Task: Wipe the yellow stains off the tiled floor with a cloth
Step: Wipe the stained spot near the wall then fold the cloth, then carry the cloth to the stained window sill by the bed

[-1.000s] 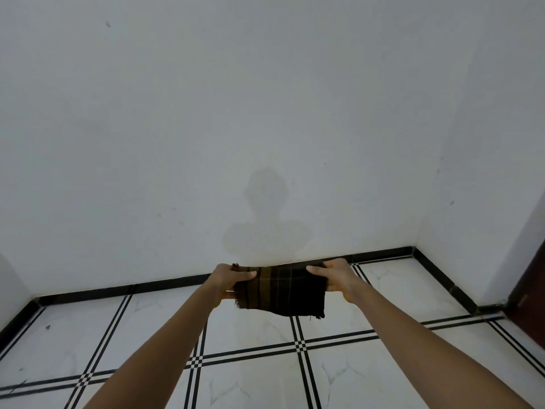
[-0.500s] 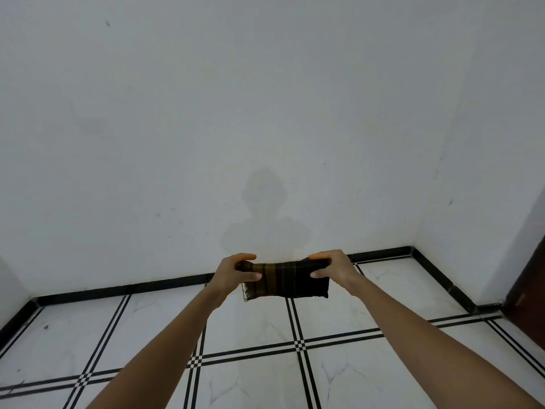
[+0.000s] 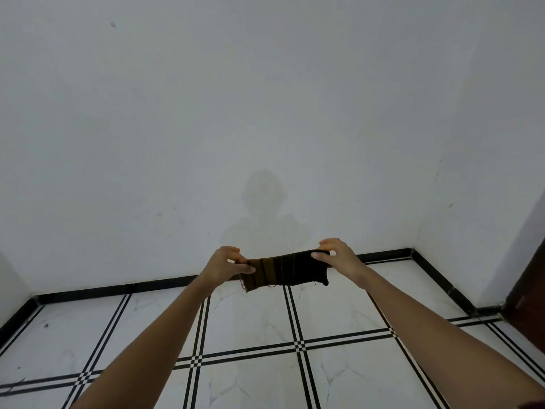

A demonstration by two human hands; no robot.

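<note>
A dark brown checked cloth [image 3: 283, 270], folded into a narrow band, is stretched in the air between my two hands, in front of the base of the wall. My left hand [image 3: 224, 265] pinches its left end between thumb and fingers. My right hand [image 3: 336, 256] pinches the right end the same way. Both arms reach straight out over the tiled floor [image 3: 250, 326], white marble-look tiles with black double lines. No yellow stain shows plainly on the tiles in view.
A white wall [image 3: 265, 113] stands ahead with a black skirting strip [image 3: 118, 289] along its foot. A second wall meets it at the right corner. A dark brown door edge [image 3: 528, 290] stands at the far right.
The cloth was folded from a wider hanging piece into a narrow band. Both hands rose slightly and tilted the cloth, right end higher.
</note>
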